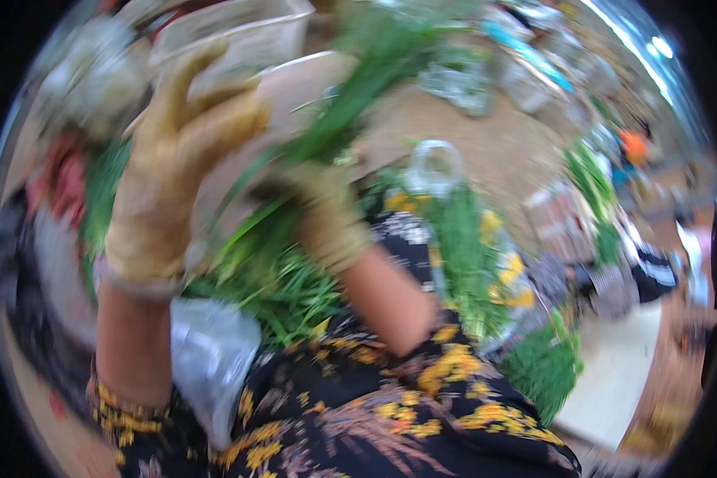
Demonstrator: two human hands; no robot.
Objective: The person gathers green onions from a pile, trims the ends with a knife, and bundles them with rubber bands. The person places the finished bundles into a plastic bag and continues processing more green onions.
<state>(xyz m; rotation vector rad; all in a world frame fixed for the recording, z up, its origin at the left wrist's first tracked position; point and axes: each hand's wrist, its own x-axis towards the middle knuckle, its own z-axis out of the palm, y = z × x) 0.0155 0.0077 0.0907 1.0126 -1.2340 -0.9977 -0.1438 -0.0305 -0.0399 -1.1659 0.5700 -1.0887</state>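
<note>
My left hand (182,161), in a yellowish work glove, is raised with its thumb and fingers apart and holds nothing. My right hand (325,215), gloved too and blurred by motion, grips a bunch of long green leaves (364,98), which look like garlic chives. The leaf tips or stems stretch up and away to the right, and a few leaves hang below the fist. Beneath both hands, across my lap, lies a loose heap of green leaves (302,293). A clear plastic bag (215,352) rests beside my left forearm.
White plastic tubs (293,30) stand ahead of me. To the right are another bunch of greens (463,257), a translucent ring (436,164), a dark green bunch (544,367) and a white board (618,370). Filled plastic bags (95,74) sit at far left.
</note>
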